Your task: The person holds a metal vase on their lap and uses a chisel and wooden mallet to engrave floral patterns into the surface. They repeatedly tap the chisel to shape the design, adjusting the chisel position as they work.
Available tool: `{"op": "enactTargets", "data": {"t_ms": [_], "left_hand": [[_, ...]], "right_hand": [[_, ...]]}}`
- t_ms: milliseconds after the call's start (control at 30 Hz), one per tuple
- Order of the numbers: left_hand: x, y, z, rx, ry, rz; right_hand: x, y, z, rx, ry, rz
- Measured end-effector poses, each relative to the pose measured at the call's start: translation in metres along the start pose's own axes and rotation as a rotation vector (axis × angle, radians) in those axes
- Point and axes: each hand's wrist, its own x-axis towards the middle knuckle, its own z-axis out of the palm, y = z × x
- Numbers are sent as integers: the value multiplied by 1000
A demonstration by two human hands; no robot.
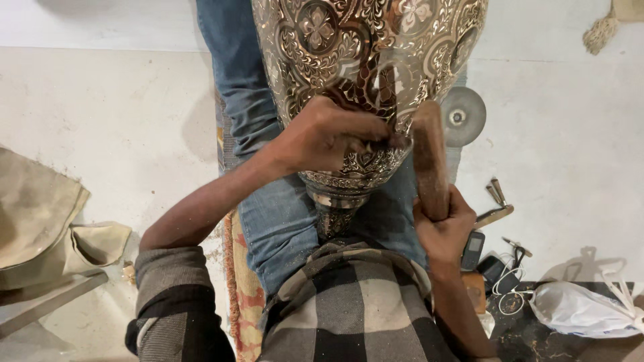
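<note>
Head view: a large engraved metal vase [369, 74] lies across the person's lap, on blue jeans [268, 201], its narrow neck pointing toward the body and its wide belly running off the top edge. Its surface is covered in floral and scroll patterns, bright against darker ground.

The left hand [329, 134] rests on the vase's lower belly, fingers curled shut around a small tool pressed to the metal; the tool is mostly hidden by the fingers, so it is probably a chisel, but its shape cannot be made out. The right hand [443, 231] is closed around the lower end of a wooden mallet [429, 157], which stands upright just beside the vase, its top close to the left hand's fingertips.

On the pale floor [121, 114] to the right lie a grey disc [464, 115], a metal tool [495, 204], a small dark phone [473, 249] with white cable nearby, and a white plastic bag [580, 308]. To the left sits folded tan cloth [40, 214]. A checked shirt [355, 302] fills the lower middle, above an orange patterned mat [241, 288].
</note>
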Motion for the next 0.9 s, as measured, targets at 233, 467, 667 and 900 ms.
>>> {"op": "enactTargets", "data": {"t_ms": [233,467,667,900], "left_hand": [[-15,9,2,-143,180,-69],[-10,-1,-6,164,17,93],[-3,-1,-14,340,-122,220],[7,1,-13,324,-133,218]], "right_hand": [[-52,37,35,233,-198,10],[-34,22,24,274,-125,83],[-4,-4,9,117,2,-239],[11,-22,-5,1,6,-147]]}}
